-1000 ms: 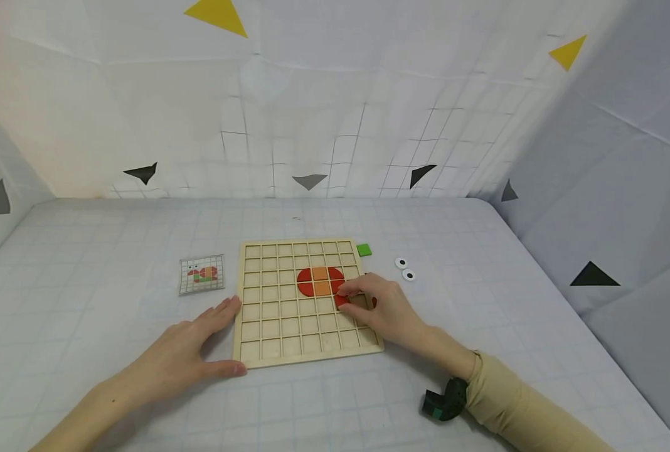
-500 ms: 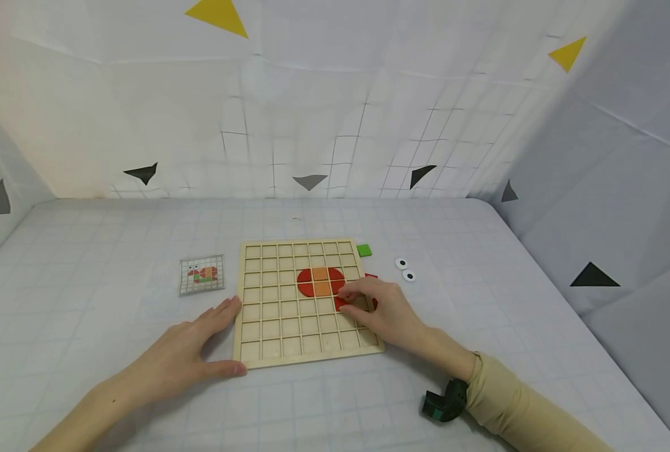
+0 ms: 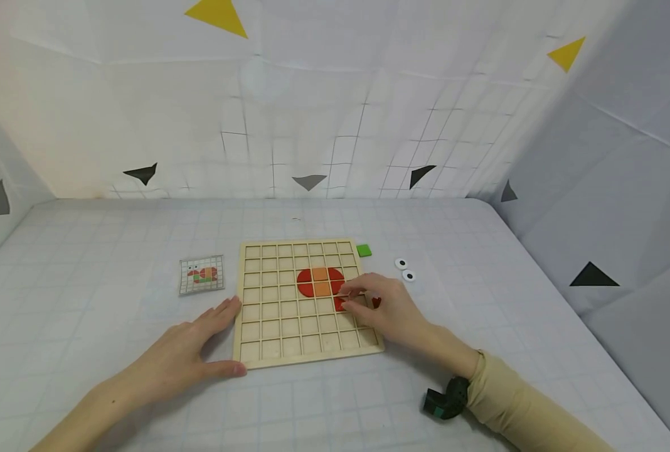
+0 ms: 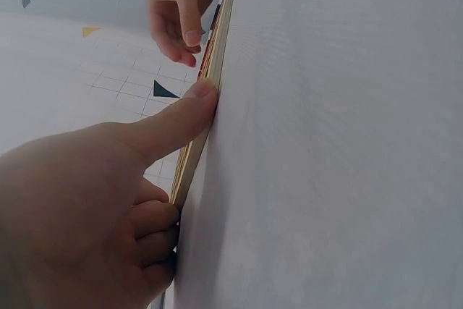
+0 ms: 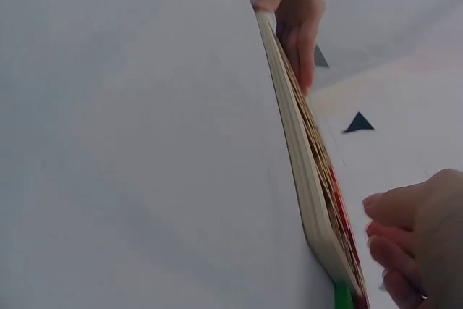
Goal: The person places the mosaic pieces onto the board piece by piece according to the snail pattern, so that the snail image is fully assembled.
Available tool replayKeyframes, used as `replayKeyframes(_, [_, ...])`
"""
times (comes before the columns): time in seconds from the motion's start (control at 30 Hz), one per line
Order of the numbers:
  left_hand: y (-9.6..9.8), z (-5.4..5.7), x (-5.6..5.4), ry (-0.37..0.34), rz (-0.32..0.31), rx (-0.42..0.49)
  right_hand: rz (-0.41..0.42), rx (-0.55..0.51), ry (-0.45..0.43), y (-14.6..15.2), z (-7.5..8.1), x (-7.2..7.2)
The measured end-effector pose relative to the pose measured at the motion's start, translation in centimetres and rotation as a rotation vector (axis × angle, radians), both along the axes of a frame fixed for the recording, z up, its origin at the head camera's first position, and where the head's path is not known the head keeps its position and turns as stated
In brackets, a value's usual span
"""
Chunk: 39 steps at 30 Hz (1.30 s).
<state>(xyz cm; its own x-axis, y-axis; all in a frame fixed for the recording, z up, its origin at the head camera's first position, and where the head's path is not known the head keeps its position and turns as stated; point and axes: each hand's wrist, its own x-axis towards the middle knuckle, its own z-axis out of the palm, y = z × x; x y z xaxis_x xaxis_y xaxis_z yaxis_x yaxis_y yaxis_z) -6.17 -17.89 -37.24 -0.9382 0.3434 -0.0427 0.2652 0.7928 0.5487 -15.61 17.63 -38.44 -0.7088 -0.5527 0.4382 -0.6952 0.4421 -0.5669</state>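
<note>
My left hand (image 3: 185, 351) rests at the left edge of a wooden grid board (image 3: 267, 360), fingers extended and the thumb at the near corner. On the board, red quarter-round tiles (image 3: 305, 289) flank two orange square tiles (image 3: 320, 274). A further red tile (image 3: 339, 304) lies in the cell below their right end, partly covered by my right hand (image 3: 388, 307). My right thumb and index finger hover right at that tile, slightly apart, with nothing seen between them. In the right wrist view, the right fingers (image 5: 394, 211) are loosely bent close over the board.
A small picture card (image 3: 202, 274) lies left of the board. Beyond its right edge are a green square tile (image 3: 364, 250), two eye discs (image 3: 401, 263) and a red piece (image 3: 376, 302) partly behind my right hand. A black device (image 3: 446, 399) sits on the right wrist.
My right fingertips have shifted slightly right, and the red tile now lies in its cell. A red piece briefly visible above the right hand is hidden again. The left hand has stayed put.
</note>
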Motion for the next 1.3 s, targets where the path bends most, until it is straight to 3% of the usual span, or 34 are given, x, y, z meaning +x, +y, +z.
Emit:
replayKeyframes(0.23, [0.0,0.0,0.0,-0.008,0.002,0.008,-0.126,-0.027,-0.044,2.1,1.0,-1.7])
replayKeyframes(0.5, [0.0,0.1,-0.1,0.0,-0.002,0.005,-0.261,0.038,-0.07,3.9,0.9,-4.8])
replayKeyframes(0.7, [-0.1,0.0,-0.2,0.005,-0.011,0.005,-0.294,0.092,-0.133,4.2,0.6,-7.0])
replayKeyframes(0.9, [0.0,0.1,-0.2,0.004,-0.009,0.01,-0.302,0.121,-0.171,4.1,0.2,-8.4])
replayKeyframes(1.3, [0.0,-0.1,-0.1,0.007,-0.002,0.009,-0.289,0.074,-0.123,4.0,-1.2,-9.4])
